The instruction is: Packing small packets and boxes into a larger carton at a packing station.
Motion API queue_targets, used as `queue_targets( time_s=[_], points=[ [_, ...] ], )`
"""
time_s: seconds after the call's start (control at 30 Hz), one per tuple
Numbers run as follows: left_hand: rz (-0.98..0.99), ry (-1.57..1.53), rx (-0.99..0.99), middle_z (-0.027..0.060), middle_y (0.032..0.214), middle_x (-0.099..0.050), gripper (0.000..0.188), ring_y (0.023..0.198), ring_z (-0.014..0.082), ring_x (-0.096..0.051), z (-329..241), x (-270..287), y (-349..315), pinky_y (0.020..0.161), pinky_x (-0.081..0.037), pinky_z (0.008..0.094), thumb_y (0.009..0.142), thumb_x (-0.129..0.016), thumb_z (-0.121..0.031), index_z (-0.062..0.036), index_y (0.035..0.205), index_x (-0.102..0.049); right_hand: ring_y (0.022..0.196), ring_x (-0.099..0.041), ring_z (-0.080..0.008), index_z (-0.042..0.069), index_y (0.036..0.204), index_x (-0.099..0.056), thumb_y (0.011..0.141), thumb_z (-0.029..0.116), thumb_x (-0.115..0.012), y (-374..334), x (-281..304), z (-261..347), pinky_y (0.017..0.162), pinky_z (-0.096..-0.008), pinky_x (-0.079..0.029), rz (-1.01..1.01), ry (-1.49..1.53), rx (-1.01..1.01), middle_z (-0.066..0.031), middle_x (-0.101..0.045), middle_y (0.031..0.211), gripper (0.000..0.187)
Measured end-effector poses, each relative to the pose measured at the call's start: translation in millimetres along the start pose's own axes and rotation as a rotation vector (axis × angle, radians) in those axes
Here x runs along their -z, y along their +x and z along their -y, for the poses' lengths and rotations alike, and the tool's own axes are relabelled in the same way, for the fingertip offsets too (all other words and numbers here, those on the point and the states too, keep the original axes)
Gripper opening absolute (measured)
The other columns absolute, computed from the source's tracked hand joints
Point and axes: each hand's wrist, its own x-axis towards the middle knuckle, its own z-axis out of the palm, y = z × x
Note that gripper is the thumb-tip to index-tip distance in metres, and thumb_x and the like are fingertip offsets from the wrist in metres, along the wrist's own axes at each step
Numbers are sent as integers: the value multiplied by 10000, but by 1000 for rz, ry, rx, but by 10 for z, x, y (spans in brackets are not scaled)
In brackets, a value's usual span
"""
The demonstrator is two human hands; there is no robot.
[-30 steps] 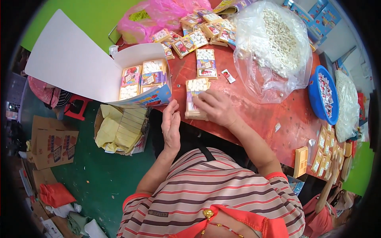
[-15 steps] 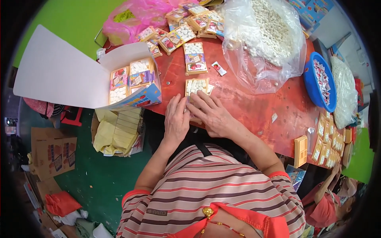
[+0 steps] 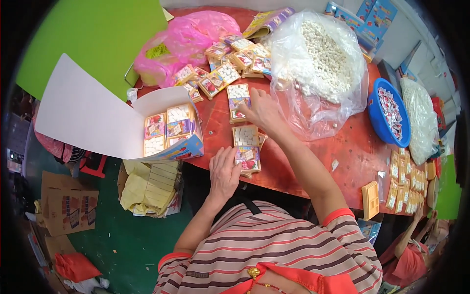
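Observation:
My left hand (image 3: 225, 171) rests at the front edge of the red table, its fingers stretched out along the left side of a banded snack tray (image 3: 246, 142). That tray holds white pieces at its far end and has a purple printed band with a strawberry picture at its near end. Beneath it another tray sticks out askew to the right. My right hand (image 3: 263, 111) reaches over the table, fingers apart, touching the right side of a second banded tray stack (image 3: 238, 93). Its palm side is hidden.
An open white-lidded carton (image 3: 198, 143) with similar trays stands left. Heaped trays (image 3: 227, 73), a pink bag (image 3: 200, 29) and a clear bag of white pieces (image 3: 328, 63) lie behind. To the right are a blue basin (image 3: 377, 117) of sachets and rows of trays (image 3: 405, 181).
My right hand has left the near tray and moved forward to the farther stack. My left hand has drawn back to the near tray's left side. The loose sachet is no longer visible.

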Motion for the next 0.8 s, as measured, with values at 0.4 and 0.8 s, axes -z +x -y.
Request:
queue_targets(
  time_s=[0.4,0.8],
  points=[
    [-5,-132,10,207,1335,-473,476,1270,369,-402,80,-21,-9,1062,-265,461,855,-569,-206,-26,1290,-504,1152,-505,-380,6,1394,-342,709,263,-661,398,-181,-139,862,-477,-480,178,-111,-115,-255,-473,1279,798],
    [-84,-323,37,221,1382,-419,421,1280,349,-411,-103,183,75,1067,-310,402,870,-556,-125,33,1258,-517,1174,-514,-453,-30,1423,-268,781,219,-614,-736,579,-805,879,-498,-534,469,2132,-250,-340,-439,1309,771]
  ],
)
